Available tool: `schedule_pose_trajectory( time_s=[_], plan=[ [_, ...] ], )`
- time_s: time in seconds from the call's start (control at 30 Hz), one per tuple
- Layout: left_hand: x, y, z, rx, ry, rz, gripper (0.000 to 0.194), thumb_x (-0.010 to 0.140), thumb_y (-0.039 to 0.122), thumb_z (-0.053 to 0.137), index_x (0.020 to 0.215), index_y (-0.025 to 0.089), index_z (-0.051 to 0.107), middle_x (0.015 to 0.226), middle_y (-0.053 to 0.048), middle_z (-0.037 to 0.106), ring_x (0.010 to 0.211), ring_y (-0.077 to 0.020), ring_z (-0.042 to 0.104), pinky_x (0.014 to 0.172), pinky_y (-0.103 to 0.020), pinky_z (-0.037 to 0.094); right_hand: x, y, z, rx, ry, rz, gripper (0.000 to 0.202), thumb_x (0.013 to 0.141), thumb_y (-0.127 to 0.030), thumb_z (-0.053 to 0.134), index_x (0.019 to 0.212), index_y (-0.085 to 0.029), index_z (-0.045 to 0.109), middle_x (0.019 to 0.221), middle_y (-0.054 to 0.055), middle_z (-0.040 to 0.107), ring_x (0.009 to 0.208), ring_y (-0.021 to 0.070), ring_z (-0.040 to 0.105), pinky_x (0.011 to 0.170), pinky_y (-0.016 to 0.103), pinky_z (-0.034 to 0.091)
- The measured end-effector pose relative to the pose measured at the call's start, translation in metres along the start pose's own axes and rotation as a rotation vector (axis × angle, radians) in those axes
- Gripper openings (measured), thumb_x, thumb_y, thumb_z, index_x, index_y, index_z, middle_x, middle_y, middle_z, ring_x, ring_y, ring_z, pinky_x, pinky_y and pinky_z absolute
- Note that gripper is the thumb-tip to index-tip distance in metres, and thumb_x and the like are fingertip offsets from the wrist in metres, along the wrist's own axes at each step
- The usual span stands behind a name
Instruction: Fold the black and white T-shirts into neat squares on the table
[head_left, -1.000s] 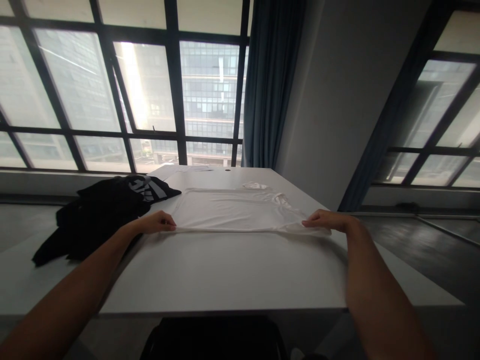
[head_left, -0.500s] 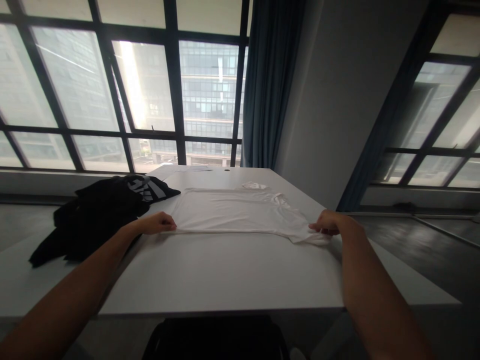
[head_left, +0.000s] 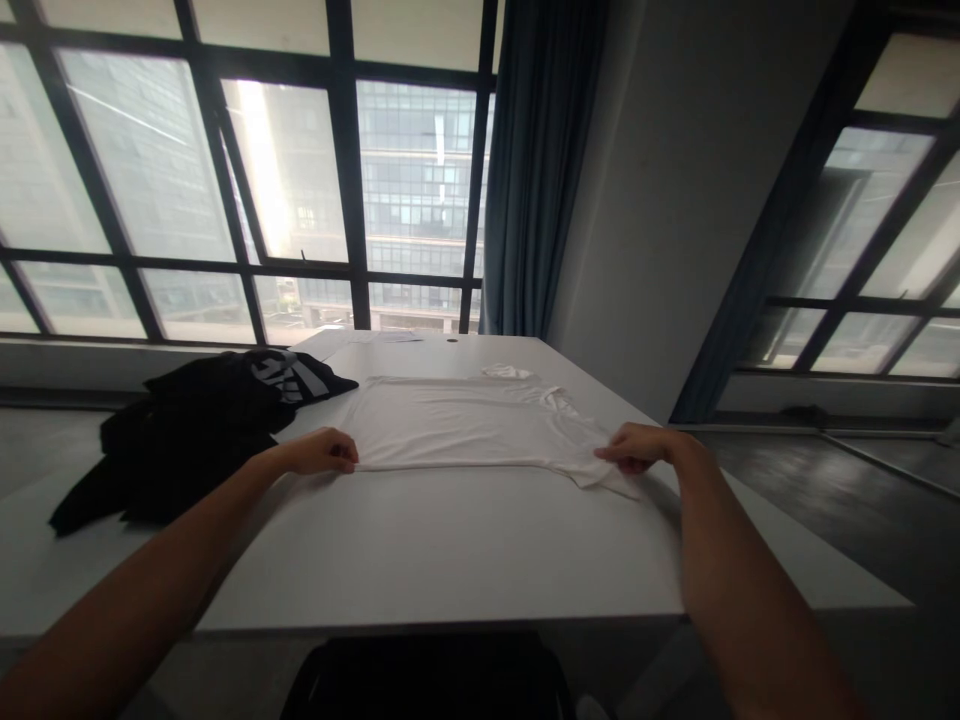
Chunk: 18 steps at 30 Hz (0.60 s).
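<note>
A white T-shirt point(head_left: 457, 425) lies spread sideways on the white table, its hem to the left and its neck and sleeves to the right. Light wrinkles run across its body, and the cloth is bunched near the collar. My left hand point(head_left: 328, 452) pinches the near corner of the hem. At the other end, my right hand point(head_left: 634, 447) has its fingers closed on the fabric by the shoulder, with the near sleeve lying flat just below it.
Black clothing point(head_left: 195, 420) with a grey print is heaped on the left of the table point(head_left: 450, 560). Papers point(head_left: 382, 337) lie at the far end. A black chair point(head_left: 427, 680) stands at the near edge. Windows and a blue curtain point(head_left: 529, 180) are beyond.
My right hand has shifted a little left, from the sleeve toward the shoulder. The sleeve now lies flatter on the table. My left hand stays at the hem corner.
</note>
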<state>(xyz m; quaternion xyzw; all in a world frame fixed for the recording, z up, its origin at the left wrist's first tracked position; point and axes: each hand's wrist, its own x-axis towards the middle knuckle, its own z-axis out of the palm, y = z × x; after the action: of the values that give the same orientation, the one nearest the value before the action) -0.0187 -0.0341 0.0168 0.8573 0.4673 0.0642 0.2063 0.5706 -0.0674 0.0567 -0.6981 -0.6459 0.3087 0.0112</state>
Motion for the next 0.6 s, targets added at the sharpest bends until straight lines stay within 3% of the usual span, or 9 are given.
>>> schedule_pose_trajectory(
  time_s=[0.07,0.2,0.3,0.4,0.47,0.53,0.6],
  plan=[
    [0.0,0.0,0.0,0.003,0.011,0.016,0.046,0.075,0.061,0.06,0.088,0.019,0.072,0.075,-0.002,0.068,0.068,-0.017,0.059,0.063,-0.025,0.043,-0.005,-0.004,0.0,0.053,0.027,-0.107,0.066,0.055,-0.081,0.066,0.052,-0.016,0.055,0.052,0.002,0.054,0.048,0.0098,0.046,0.051,0.025,0.041],
    [-0.002,0.001,-0.002,0.014,0.029,0.018,0.045,0.076,0.061,0.058,0.086,0.019,0.072,0.076,-0.002,0.069,0.069,-0.0168,0.058,0.064,-0.025,0.043,-0.011,-0.006,-0.003,0.088,-0.096,-0.224,0.069,0.06,-0.083,0.061,0.065,-0.014,0.065,0.05,0.001,0.054,0.044,0.0093,0.043,0.047,0.024,0.038],
    [-0.003,0.002,-0.003,0.033,0.029,0.01,0.046,0.076,0.061,0.058,0.088,0.019,0.073,0.076,-0.002,0.068,0.069,-0.0169,0.058,0.066,-0.026,0.044,0.003,0.003,-0.007,0.039,0.078,-0.187,0.067,0.07,-0.078,0.056,0.075,-0.013,0.07,0.058,0.006,0.063,0.05,0.0133,0.053,0.055,0.028,0.046],
    [-0.002,0.003,-0.004,0.039,0.021,0.007,0.048,0.076,0.061,0.058,0.091,0.018,0.073,0.079,-0.003,0.069,0.07,-0.0173,0.059,0.066,-0.026,0.045,0.034,0.013,-0.002,-0.073,0.363,-0.164,0.06,0.074,-0.068,0.059,0.093,-0.013,0.074,0.089,0.014,0.073,0.079,0.0232,0.067,0.078,0.034,0.052],
    [-0.002,0.004,-0.004,0.037,0.016,0.0,0.048,0.075,0.06,0.058,0.091,0.018,0.073,0.079,-0.004,0.069,0.07,-0.0173,0.059,0.066,-0.026,0.045,0.055,0.016,0.006,-0.106,0.454,-0.242,0.063,0.073,-0.064,0.062,0.113,-0.016,0.07,0.12,0.015,0.068,0.108,0.0283,0.063,0.096,0.036,0.048],
    [-0.002,0.005,-0.005,0.026,0.008,-0.011,0.047,0.074,0.06,0.059,0.09,0.018,0.074,0.078,-0.003,0.069,0.07,-0.0171,0.059,0.066,-0.026,0.045,0.07,0.017,0.016,-0.141,0.423,-0.284,0.072,0.07,-0.065,0.066,0.125,-0.018,0.065,0.139,0.014,0.056,0.127,0.0305,0.052,0.107,0.038,0.04],
    [-0.004,0.005,-0.006,-0.001,-0.021,-0.038,0.045,0.071,0.059,0.063,0.088,0.018,0.074,0.078,-0.003,0.069,0.07,-0.017,0.06,0.066,-0.025,0.045,0.077,0.017,0.021,-0.188,0.33,-0.264,0.08,0.066,-0.069,0.068,0.128,-0.017,0.064,0.144,0.014,0.051,0.132,0.0318,0.048,0.111,0.038,0.035]
  ],
)
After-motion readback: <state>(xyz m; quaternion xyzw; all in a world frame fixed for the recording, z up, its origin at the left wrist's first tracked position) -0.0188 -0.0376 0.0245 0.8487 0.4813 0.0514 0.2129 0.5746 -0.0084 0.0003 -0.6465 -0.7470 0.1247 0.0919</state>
